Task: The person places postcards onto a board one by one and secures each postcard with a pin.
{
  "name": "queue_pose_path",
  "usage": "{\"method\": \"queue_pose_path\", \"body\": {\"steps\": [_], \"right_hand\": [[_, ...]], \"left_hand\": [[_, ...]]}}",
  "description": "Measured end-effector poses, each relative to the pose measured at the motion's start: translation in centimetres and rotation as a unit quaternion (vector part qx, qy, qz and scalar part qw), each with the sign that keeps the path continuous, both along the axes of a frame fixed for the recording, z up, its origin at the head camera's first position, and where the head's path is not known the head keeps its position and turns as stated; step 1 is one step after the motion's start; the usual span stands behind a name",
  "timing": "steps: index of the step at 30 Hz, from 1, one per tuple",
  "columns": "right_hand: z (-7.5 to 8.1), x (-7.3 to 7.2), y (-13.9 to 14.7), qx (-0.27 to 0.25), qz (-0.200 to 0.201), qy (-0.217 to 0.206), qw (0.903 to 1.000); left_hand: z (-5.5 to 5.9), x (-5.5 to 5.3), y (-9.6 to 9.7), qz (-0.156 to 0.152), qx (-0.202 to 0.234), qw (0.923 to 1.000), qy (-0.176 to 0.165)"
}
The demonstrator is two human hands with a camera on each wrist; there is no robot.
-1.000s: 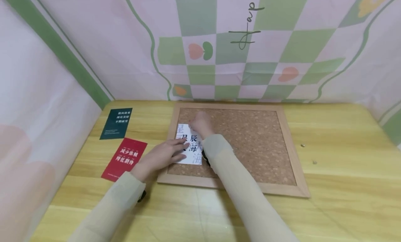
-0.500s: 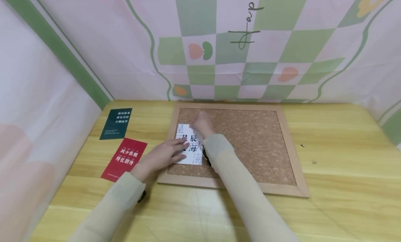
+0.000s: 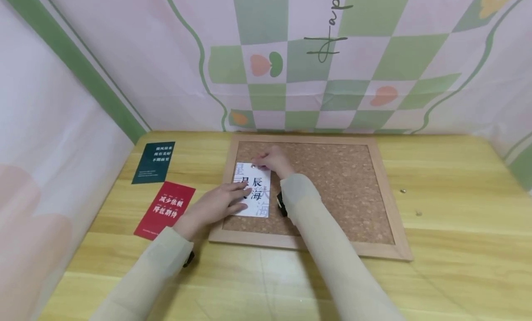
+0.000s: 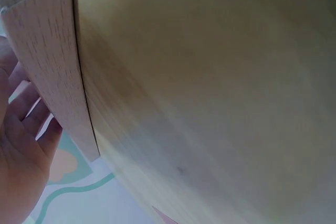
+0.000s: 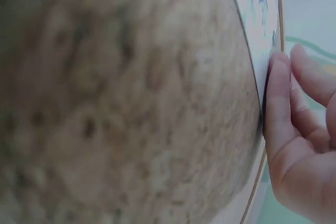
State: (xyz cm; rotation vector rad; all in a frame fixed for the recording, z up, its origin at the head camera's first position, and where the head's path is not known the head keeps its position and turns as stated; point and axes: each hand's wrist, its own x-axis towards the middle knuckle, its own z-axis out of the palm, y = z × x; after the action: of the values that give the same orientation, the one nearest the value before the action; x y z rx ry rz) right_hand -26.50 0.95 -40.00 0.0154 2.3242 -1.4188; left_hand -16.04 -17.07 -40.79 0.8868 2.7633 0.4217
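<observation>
A white card [image 3: 248,209] with dark and pale lilac characters lies on the left part of a wood-framed corkboard [image 3: 332,196]. My left hand [image 3: 214,203] rests on the card's left side, fingers spread and extended. At the card's top edge shows a small shiny thumbtack [image 3: 253,166]. Beside that tack, my right hand [image 3: 276,161] has its fingertips on the upper right of the card. The right wrist view shows the right fingers [image 5: 278,93] lying along the card's edge, loosely bent. In the left wrist view the board's frame [image 4: 52,51] hides the left fingertips.
Left of the board lie a dark green card [image 3: 154,163] and a red card [image 3: 166,208] on the wooden table [image 3: 457,173]. Two small metal tacks, one silvery tack [image 3: 402,190] and a paler tack [image 3: 418,213], lie right of the board. A patterned cloth [image 3: 307,99] hangs behind.
My right hand has shifted slightly right and its fingers have come off the tack, which now shows at the card's top. The left hand stays in place on the card.
</observation>
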Motion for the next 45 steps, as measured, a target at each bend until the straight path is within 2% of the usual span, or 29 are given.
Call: {"method": "queue_pose_path", "body": {"steps": [4,8,14,16,20,24,29,32,36,41,45], "right_hand": [[-0.2,-0.4,0.6,-0.088,-0.026,-0.067,0.9936],[0.2,-0.2,0.9,-0.095,-0.021,-0.096,0.9906],[1.0,0.6,0.7,-0.017,0.046,-0.057,0.9971],[1.1,1.0,0.8,-0.020,0.056,-0.055,0.9967],[1.1,1.8,1.3,-0.065,0.079,-0.066,0.9926],[1.6,2.9,1.5,-0.065,0.113,-0.061,0.9896],[3.2,4.3,1.7,-0.040,0.138,-0.060,0.9878],[4.4,5.3,2.0,0.003,0.152,-0.044,0.9874],[5.8,6.8,2.8,0.041,0.188,-0.017,0.9812],[7.3,8.7,4.0,0.028,0.226,0.011,0.9736],[7.8,10.1,5.0,0.021,0.227,0.027,0.9734]], "left_hand": [[0.1,0.0,0.2,-0.003,0.001,1.0000,-0.001],[0.3,0.0,0.2,-0.002,0.000,1.0000,-0.002],[0.3,0.0,0.4,0.005,-0.006,0.9999,-0.010],[0.3,0.1,0.4,0.009,-0.007,0.9998,-0.015],[0.3,0.2,0.4,0.014,-0.005,0.9996,-0.024],[0.3,0.3,0.5,0.022,-0.004,0.9990,-0.039],[0.4,0.3,0.6,0.025,-0.003,0.9985,-0.049],[0.5,0.2,0.6,0.024,-0.001,0.9986,-0.048],[0.6,0.2,0.7,0.022,-0.002,0.9989,-0.042],[0.8,0.2,0.7,0.022,-0.006,0.9991,-0.035],[0.8,0.2,0.7,0.027,-0.002,0.9989,-0.039]]}}
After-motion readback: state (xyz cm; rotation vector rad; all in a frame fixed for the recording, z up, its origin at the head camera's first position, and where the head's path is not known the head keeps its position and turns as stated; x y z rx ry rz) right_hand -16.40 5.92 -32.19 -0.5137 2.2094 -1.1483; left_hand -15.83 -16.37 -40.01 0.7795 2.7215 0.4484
